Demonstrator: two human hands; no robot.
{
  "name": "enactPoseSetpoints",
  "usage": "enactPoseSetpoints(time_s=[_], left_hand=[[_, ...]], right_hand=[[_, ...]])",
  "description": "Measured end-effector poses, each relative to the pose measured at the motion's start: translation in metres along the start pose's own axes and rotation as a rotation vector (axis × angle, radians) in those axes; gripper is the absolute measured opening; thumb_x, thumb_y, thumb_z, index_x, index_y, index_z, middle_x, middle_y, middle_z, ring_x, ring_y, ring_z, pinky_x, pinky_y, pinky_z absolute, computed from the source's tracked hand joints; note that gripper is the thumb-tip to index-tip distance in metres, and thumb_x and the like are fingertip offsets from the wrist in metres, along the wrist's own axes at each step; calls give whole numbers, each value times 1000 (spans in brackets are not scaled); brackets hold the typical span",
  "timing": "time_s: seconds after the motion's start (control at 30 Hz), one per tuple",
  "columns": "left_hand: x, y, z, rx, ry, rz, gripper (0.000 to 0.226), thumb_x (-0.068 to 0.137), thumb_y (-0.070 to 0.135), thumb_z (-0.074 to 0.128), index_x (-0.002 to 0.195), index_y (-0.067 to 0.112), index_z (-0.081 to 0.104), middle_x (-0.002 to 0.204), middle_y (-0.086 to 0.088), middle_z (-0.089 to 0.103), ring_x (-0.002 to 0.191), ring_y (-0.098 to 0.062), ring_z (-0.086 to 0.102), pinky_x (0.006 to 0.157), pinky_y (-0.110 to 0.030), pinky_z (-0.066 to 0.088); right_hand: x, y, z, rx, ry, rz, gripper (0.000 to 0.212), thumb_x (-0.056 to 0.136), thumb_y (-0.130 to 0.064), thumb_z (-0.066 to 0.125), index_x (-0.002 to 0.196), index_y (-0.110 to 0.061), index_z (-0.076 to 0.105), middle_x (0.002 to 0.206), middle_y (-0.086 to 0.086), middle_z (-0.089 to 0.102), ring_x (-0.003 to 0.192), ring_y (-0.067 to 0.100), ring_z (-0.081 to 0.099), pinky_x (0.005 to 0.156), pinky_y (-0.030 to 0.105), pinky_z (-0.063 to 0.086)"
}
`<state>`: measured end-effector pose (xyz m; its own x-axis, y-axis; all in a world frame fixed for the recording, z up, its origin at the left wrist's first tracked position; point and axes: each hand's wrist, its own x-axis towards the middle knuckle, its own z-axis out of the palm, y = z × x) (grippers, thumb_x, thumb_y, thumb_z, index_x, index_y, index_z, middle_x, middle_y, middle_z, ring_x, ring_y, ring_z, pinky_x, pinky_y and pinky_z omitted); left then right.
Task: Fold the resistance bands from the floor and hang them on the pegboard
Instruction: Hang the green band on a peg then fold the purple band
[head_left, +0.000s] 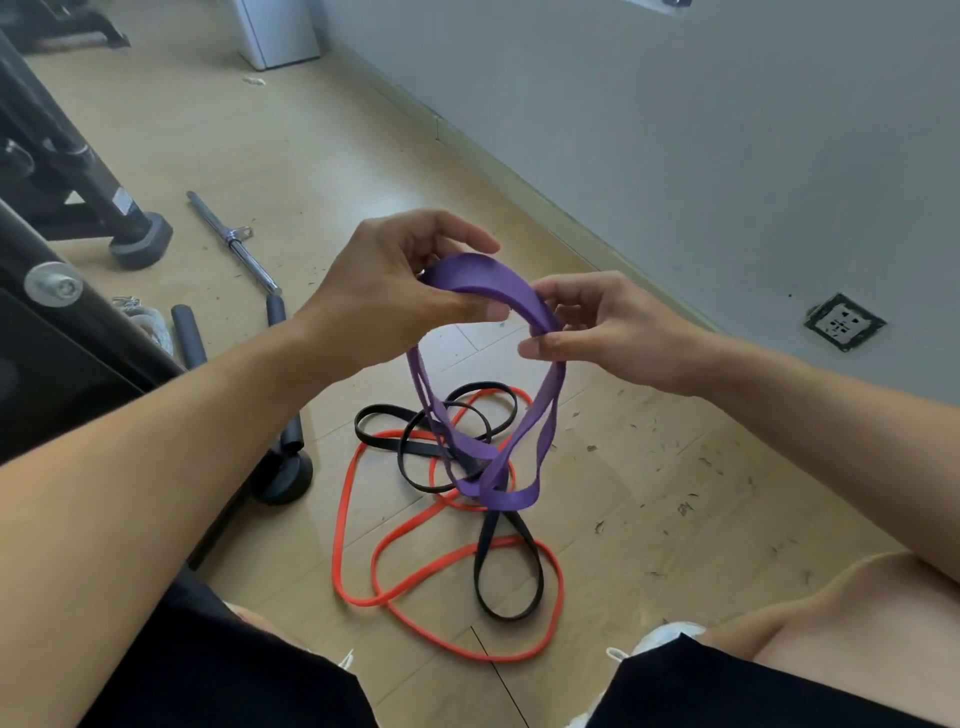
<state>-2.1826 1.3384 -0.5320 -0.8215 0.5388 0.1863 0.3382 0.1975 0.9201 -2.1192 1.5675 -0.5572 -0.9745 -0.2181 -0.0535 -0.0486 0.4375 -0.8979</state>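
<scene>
A wide purple resistance band (540, 415) hangs doubled in the air in front of me, its loops dangling toward the floor. My left hand (395, 280) pinches its top at the left; my right hand (602, 327) pinches the same bend a little lower on the right. Beneath it a thin red band (353, 519) and a black band (509, 571) lie tangled together on the wooden floor, between my knees. No pegboard is in view.
A black exercise machine frame (67, 364) with a round foot (283, 478) stands at the left. A chrome bar (234, 244) lies on the floor behind it. The grey wall with a socket (844, 322) runs along the right. A white unit (275, 31) stands far back.
</scene>
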Motion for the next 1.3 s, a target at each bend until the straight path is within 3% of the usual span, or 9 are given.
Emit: enactPoseSetpoints(time_s=[0.1,0.2,0.27,0.53,0.67,0.77,0.97,1.07,1.3], left_hand=[[0,4,-3,-7,-1,5,51,65,17,92,111,21,71,82,11,75,77,-8,71,77,-21,54],[1,9,-6,-2,5,15,57,69,10,91,120,17,68,82,13,72,77,-7,69,74,-16,52],[1,10,-6,14,-1,15,58,71,6,90,123,16,66,83,10,71,76,-7,69,74,-17,52],[-2,16,-1,-13,17,21,55,70,8,91,118,18,68,85,6,72,76,-8,69,75,-19,54],[-3,19,4,-64,18,23,53,69,5,91,115,20,69,81,9,70,74,-8,67,73,-19,53],[-6,21,9,-59,-14,26,54,69,3,91,116,20,69,79,12,69,73,-7,66,71,-17,51],[-8,30,14,-154,40,21,51,67,-1,90,108,24,71,79,10,69,70,-7,67,68,-17,53],[-8,35,17,-222,63,22,52,65,-2,91,105,25,71,79,8,67,70,-8,65,70,-18,53],[-2,38,11,-429,141,-16,50,63,0,88,105,21,70,78,7,67,72,-9,63,78,-24,52]], right_hand=[[1,-4,-5,-20,33,-55,39,91,-12,78,129,-16,72,98,14,74,79,11,62,77,25,53],[2,-5,-10,-43,39,-67,41,93,-12,76,133,-18,70,86,-11,74,74,7,63,74,19,50],[3,-3,-10,-57,24,-64,42,93,-13,76,134,-18,69,78,-15,70,70,5,59,71,16,46],[4,-10,-6,-51,-9,-91,33,92,-12,77,119,-30,73,89,12,71,75,13,61,74,27,49],[2,-9,-2,-2,-20,-57,32,89,-9,79,117,-26,75,104,2,79,95,16,76,91,30,60],[3,-3,9,4,-53,-49,34,87,-9,81,120,-9,75,111,8,79,103,24,76,97,41,61],[6,-6,25,130,-107,-6,49,79,-5,86,126,-8,69,122,3,75,112,17,73,93,32,61],[9,-5,38,82,-167,10,56,78,-16,90,129,-11,69,125,1,74,113,14,73,96,37,61],[9,2,62,163,-259,66,37,79,-5,88,112,-9,72,109,11,78,103,25,76,89,37,63]])
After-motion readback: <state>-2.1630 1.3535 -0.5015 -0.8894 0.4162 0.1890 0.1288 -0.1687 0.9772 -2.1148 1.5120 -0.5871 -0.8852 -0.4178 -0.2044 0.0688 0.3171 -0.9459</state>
